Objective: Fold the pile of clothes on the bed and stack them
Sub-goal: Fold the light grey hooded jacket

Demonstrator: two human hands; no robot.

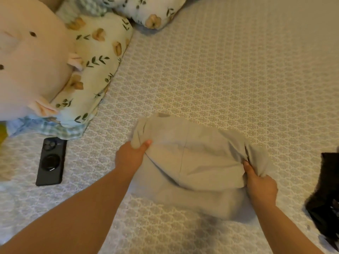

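A light grey garment (194, 158) lies partly folded on the patterned bed sheet (220, 70), just in front of me. My left hand (131, 157) grips its left edge, thumb on top of the cloth. My right hand (260, 186) pinches the bunched fabric at its right edge. A lower layer of the same grey cloth shows beneath the folded upper part. At the right border of the view lies a heap of black clothing (326, 197), apart from both hands.
A dark phone (51, 161) lies face down on the sheet to the left. Behind it are a big pink plush toy (31, 61) and floral pillows (99, 57), another pillow (146, 10) at the top. A blue checked cloth (45, 127) sits under the pillow.
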